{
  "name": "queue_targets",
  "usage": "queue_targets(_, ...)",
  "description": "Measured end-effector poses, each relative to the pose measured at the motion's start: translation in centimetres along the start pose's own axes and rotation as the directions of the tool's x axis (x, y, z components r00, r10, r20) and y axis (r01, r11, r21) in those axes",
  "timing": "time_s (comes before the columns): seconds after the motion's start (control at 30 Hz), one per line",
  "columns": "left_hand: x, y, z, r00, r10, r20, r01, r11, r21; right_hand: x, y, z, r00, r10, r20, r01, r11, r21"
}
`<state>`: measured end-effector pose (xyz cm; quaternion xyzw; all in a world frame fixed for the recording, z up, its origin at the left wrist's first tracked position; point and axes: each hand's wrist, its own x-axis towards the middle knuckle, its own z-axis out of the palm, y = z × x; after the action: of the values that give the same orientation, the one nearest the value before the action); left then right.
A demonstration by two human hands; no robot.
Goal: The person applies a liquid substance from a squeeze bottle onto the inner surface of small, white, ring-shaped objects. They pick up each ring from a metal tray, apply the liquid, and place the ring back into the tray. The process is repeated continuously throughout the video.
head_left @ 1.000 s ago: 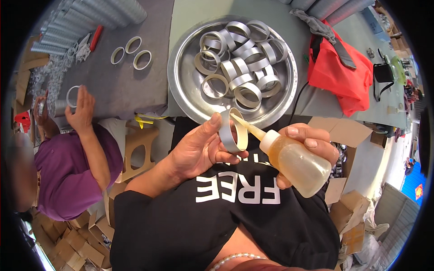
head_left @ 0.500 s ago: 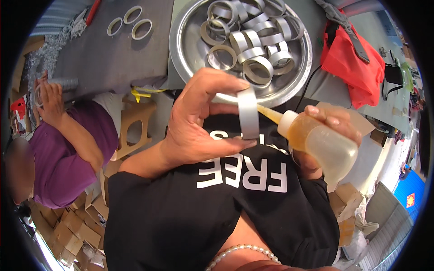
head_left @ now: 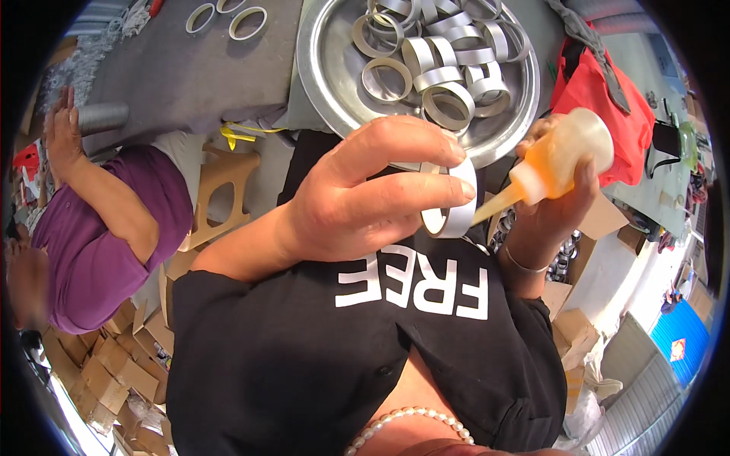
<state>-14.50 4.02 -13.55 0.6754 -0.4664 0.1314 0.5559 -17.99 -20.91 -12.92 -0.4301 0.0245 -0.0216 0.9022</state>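
In front of my chest, my left hand (head_left: 357,194) grips a silver metal ring (head_left: 462,211) between thumb and fingers, the thumb partly hidden. The ring stands on edge, its open side partly turned toward view. My right hand (head_left: 549,220) is wrapped round a translucent squeeze bottle (head_left: 566,152) with amber liquid. The bottle is tilted, base up, and its tapered nozzle (head_left: 498,204) points down-left to the ring's right edge. Whether the tip touches the ring I cannot tell. Just beyond my hands, a round metal tray (head_left: 323,95) holds several similar silver rings (head_left: 439,77).
Three rings (head_left: 248,23) lie on the dark table (head_left: 205,83) at the far left. A co-worker in purple (head_left: 114,228) sits at left, one hand by a stack of rings (head_left: 104,118). A red bag (head_left: 601,91) lies right of the tray. Cardboard boxes (head_left: 106,384) stand lower left.
My right hand has tipped the bottle from base-low to base-high. My left hand has turned and shifted right with the ring. The co-worker's hand has lifted from the ring stack, fingers straightened.
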Motion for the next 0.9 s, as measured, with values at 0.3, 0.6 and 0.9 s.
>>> queue_targets(0.3,-6.4,-4.8,-9.8,0.572,-0.738,-0.358,0.793,0.387,0.470,1.7,0.2,-4.5,0.998,0.014,-0.066,0.018,0.890,0.456)
queue_targets(0.6,1.7,-5.9,-4.0,0.827,-0.562,0.019,0.330,0.511,0.794,1.9,0.1,-3.4,0.996,-0.025,-0.080,0.057,0.903,0.426)
queue_targets(0.9,2.6,-6.9,-1.7,0.720,-0.672,0.174,0.472,0.658,0.586,0.7,-1.0,-4.1,0.981,-0.117,-0.156,0.162,0.934,0.319)
